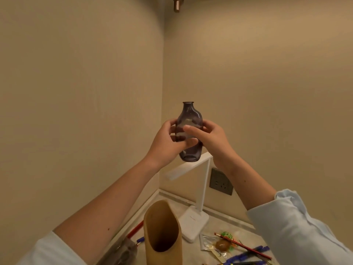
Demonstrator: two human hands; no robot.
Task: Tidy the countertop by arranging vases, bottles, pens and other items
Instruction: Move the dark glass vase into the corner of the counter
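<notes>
A small dark purple glass vase point(189, 115) is held upright in the air, well above the countertop, in front of the wall corner. My left hand point(166, 142) grips its left side and my right hand point(210, 138) grips its right side, fingers wrapped across the front. Below, a tall tan vase point(162, 230) with a slanted open mouth stands on the marble countertop point(168, 203). Red and blue pens point(246, 249) lie scattered at the lower right. More pens point(135, 230) lie to the left of the tan vase.
A white desk lamp point(193, 220) stands in the corner behind the tan vase, its head under the held vase. A grey wall socket point(220, 181) is on the right wall. Wrapped sweets point(219, 244) lie near the pens. A greyish object point(126, 253) sits at the lower left.
</notes>
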